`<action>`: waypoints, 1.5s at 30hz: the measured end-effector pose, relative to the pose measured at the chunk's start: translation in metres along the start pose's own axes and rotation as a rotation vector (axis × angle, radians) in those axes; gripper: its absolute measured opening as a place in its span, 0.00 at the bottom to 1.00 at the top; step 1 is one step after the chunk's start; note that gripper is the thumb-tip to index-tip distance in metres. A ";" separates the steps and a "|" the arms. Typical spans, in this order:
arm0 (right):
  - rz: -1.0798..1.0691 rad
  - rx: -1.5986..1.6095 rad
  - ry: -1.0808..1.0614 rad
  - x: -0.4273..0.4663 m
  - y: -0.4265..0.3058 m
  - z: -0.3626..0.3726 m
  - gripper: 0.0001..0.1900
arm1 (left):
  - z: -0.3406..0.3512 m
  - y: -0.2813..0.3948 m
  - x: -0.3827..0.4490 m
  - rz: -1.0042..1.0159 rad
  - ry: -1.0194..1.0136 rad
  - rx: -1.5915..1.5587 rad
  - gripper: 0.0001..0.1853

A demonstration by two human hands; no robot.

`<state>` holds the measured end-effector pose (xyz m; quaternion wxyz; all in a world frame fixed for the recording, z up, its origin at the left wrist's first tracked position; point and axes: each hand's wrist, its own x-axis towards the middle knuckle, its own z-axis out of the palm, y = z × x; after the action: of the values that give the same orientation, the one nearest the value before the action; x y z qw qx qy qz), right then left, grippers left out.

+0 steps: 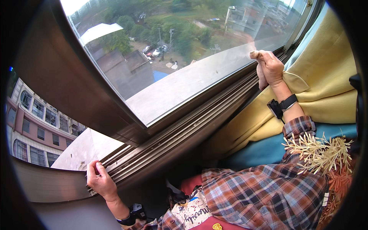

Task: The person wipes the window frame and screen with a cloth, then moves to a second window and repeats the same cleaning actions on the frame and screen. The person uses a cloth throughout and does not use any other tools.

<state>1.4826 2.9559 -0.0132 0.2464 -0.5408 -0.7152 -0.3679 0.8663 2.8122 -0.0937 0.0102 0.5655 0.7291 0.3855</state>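
Note:
My right hand [270,67] grips a pale pinkish cloth [261,76] near the lower right of the window glass [184,57]. A bunched end of the cloth sticks out past my fingers close to the pane, and the rest hangs below. My left hand [102,181] is curled on the window frame [57,181] at the lower left, where the metal sliding tracks [184,129] end. Its fingertips are partly hidden. Between my two hands run the tracks, with specks of dirt in them. The brown sash [95,86] stands upright above them.
Yellow and blue curtain fabric [325,72] bunches beside my right arm. Outside the pane is a pale ledge [172,95], with a long drop to parked cars [159,51] and trees. On the left, the gap beside the sash shows a building [40,123].

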 end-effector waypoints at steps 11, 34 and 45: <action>0.521 -0.504 -0.359 -0.016 0.167 0.055 0.11 | -0.007 0.001 0.000 -0.046 -0.015 -0.021 0.07; 0.645 -0.357 -0.856 -0.046 0.165 0.028 0.15 | -0.011 0.015 0.001 -0.041 -0.055 -0.082 0.08; 0.220 0.346 -0.839 -0.043 0.119 0.024 0.10 | -0.008 0.001 0.006 -0.018 -0.091 0.033 0.08</action>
<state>1.6095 2.9666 -0.0289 0.0598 -0.6665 -0.7423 0.0357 0.8608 2.8129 -0.0850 0.0375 0.5757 0.7392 0.3474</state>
